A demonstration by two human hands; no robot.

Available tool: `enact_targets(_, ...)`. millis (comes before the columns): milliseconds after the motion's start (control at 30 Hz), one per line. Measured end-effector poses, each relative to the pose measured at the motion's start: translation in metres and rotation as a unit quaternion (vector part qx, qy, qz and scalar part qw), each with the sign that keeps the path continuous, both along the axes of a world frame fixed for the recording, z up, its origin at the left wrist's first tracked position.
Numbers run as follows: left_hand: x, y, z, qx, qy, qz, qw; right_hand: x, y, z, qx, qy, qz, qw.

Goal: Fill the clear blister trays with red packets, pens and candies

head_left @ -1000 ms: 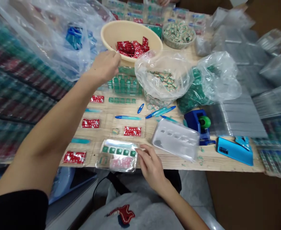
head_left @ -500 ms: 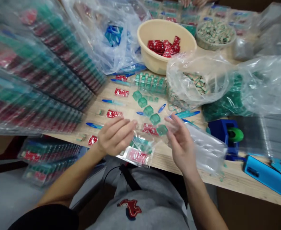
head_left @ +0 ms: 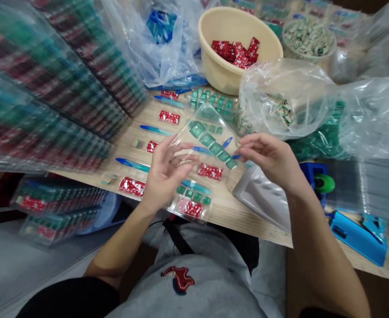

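Keep the clear tray (head_left: 208,111) level in front of the basin (head_left: 216,75), grasped lightly by left hand (head_left: 164,176) and right hand (head_left: 272,161).

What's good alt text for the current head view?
The right hand pinches a clear tray with a row of green squares, the left hand at its opposite edge, above a wooden table. Around lie red packets and blue pens, with a cream basin beyond and blurred packs at left.
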State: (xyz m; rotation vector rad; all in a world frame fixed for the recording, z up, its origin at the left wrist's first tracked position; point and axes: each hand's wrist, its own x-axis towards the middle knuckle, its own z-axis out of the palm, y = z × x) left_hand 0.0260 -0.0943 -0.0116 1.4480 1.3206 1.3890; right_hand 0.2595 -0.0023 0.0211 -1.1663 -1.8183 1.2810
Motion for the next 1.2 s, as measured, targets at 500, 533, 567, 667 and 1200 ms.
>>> enact_targets(500, -0.021, 0.022, -0.054, -0.141, 0.398, 0.044, 0.905, -0.046, 0.029, -0.048, 0.092, -0.433, 0.072, 0.894)
enact_targets(533, -0.021, 0.028, -0.050, -0.120, 0.415, 0.049, 0.901, -0.047, 0.027, -0.048, 0.104, -0.444, 0.069, 0.887)
enact_targets(567, -0.020, 0.037, -0.046, -0.091, 0.421, 0.051, 0.901, -0.047, 0.026, -0.049, 0.114, -0.453, 0.068, 0.882)
enact_targets(667, -0.016, 0.085, -0.029, 0.031, 0.391, 0.040, 0.919, -0.047, 0.023, -0.044, 0.130, -0.467, 0.070, 0.872)
enact_targets(1200, -0.004, 0.189, 0.002, 0.156, 0.433, -0.084, 0.884, -0.001, 0.004, -0.010, 0.182, -0.335, -0.012, 0.924)
